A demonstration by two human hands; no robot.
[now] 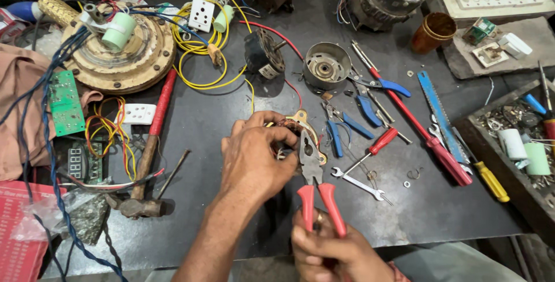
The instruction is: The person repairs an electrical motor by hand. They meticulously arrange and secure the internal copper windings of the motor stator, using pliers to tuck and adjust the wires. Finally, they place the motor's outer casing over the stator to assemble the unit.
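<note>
Two hands work over a small motor stator (295,128) with copper windings, which sits near the middle of the dark tabletop (231,108). The left hand (254,157) covers the stator's near-left side, fingers (272,134) curled around it and clamped on its rim. The right hand (332,250), closer to the person than the stator, has its fingers wrapped tight around the red handles of a pair of pliers (315,178), whose metal nose reaches up onto the stator's right edge — whether the nose bites anything there I cannot tell.

Crowding the stator on its right are blue-handled pliers (338,128), a small red-handled screwdriver (376,146) and an open-ended spanner (358,182) lying just beside the pliers' nose. Beyond the stator stands a round metal motor housing (326,65) and a small black motor (263,55); a long red-handled screwdriver (425,131) slants off farther right. Left of the stator lies a hammer (147,157) with a red-taped wooden shaft, and beyond that a large brass-coloured fan motor disc (124,50) — tangled yellow wire (196,48) loops between it and the black motor.
</note>
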